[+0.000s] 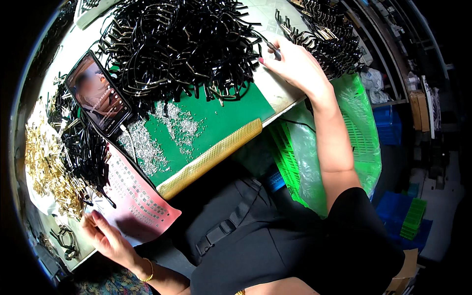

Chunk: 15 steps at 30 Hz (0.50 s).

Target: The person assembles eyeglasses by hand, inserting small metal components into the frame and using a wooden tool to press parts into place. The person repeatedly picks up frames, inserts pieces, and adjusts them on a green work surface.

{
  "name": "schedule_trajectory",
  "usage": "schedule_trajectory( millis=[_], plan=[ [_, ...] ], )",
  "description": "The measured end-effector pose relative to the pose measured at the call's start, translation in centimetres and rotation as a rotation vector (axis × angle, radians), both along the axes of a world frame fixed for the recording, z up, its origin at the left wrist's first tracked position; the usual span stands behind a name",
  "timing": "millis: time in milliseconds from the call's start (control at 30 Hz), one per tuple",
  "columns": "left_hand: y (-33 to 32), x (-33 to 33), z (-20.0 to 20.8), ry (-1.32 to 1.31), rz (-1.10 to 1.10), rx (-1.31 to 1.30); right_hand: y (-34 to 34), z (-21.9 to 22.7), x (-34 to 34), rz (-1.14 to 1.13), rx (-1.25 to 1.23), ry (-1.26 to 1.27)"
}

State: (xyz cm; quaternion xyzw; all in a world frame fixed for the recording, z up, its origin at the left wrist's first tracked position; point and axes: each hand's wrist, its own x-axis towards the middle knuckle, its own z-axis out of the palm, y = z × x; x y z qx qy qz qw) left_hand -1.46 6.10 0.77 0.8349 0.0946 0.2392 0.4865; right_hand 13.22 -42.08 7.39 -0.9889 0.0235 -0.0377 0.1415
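In my right hand (297, 64) is a slim tool (277, 53) with a dark grip and thin shaft, resembling a screwdriver; my fingers close round it beside a big tangled heap of glossy black strips (182, 49) with gold-coloured ends. These look like eyeglass temples. My left hand (108, 241) is low on the left, fingers curled in at the edge of a pile of small gold-coloured metal parts (54, 169). Whatever those fingers hold is too small to make out. Tiny silver pieces, like screws (145, 147), lie scattered on a green mat (211, 123).
A phone (98, 93) with a cable plugged in leans at the left above a pink printed sheet (140, 196). Gold textured edging (214, 157) lines the mat's near side. More black strips (334, 42) lie far right, and a green plastic basket (361, 128) with clear film stands below.
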Motion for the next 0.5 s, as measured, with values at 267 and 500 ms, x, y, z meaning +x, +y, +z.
schedule_trajectory(
  millis=[267,500],
  plan=[
    [-5.1,0.0,2.8,0.135,-0.108,-0.008,-1.5,-2.6,-1.1,0.072,0.005,0.019],
    [-6.4,-2.0,2.0,0.133,-0.245,-0.186,2.7,0.4,-5.3,-0.127,0.834,-0.012]
  ],
)
